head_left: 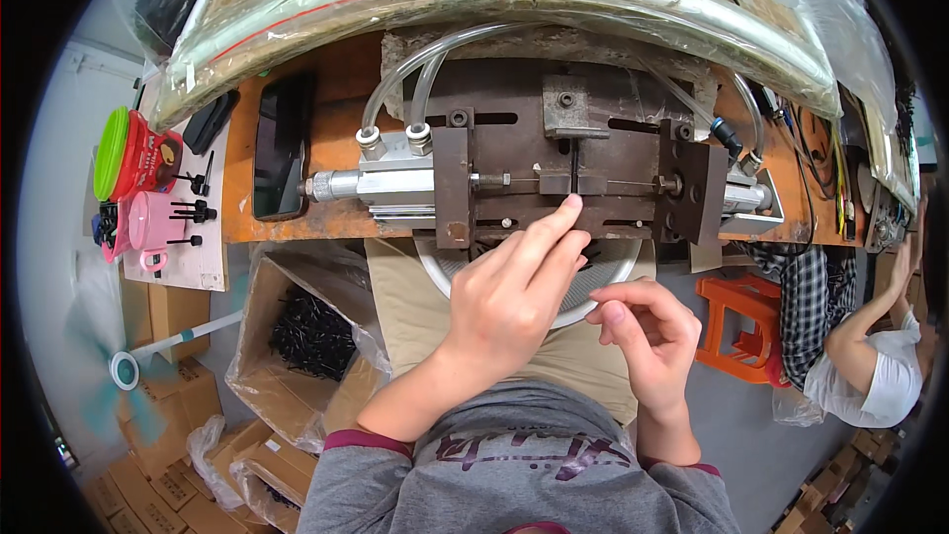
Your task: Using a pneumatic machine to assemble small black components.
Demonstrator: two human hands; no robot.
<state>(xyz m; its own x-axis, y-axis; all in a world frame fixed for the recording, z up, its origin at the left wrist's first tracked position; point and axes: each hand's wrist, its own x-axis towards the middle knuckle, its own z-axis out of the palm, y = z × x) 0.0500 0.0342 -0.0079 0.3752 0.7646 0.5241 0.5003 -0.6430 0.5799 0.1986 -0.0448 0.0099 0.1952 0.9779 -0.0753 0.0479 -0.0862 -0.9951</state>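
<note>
Black rod (575, 160) sits at two o'clock in a fixture (514, 84) on the bench (339, 129), left hand (514, 292) at its near end, right hand (652, 341) curled, grips unclear; orange stool (741, 293) at four, fan (124, 371) at eight.

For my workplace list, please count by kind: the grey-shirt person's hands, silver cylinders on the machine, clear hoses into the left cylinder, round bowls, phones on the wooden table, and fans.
Left hand and right hand: 2
Silver cylinders: 2
Clear hoses: 2
Round bowl: 1
Phone: 1
Fan: 1
Total: 9
</note>
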